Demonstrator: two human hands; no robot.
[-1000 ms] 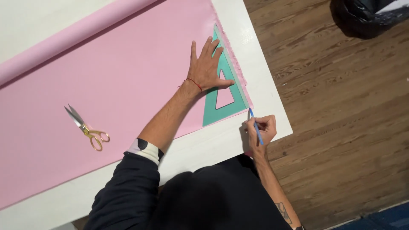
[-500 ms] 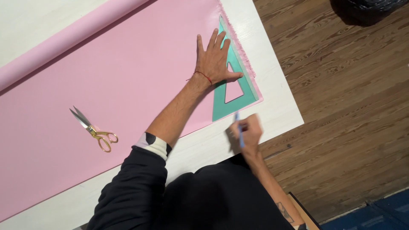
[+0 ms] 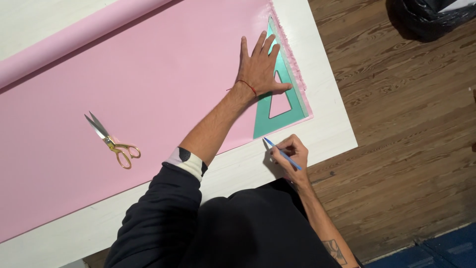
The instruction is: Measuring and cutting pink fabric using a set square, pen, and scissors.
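Since a second ago, the right hand (image 3: 288, 156) has moved from the right-hand side of the green set square (image 3: 283, 101) to a position just below its lower left corner. The tip of the blue pencil (image 3: 281, 153) now stands just beside that corner, over the near edge of the pink sheet (image 3: 148, 89). In judgement, the marking has shifted to the near end of the straightedge. The left hand (image 3: 260, 69) has kept its place.

Left arm: extended forward across the sheet, palm flat, fingers spread, pressing the set square down; the grip is released, closed on nothing. Right arm: bent close to the body, wrist turned inward, grip clenched around the pencil in a writing hold.

The set square lies on the sheet's right end, near the frayed edge, on the white worktop (image 3: 327, 124). Gold-handled scissors (image 3: 113, 141) lie well apart to the left, untouched
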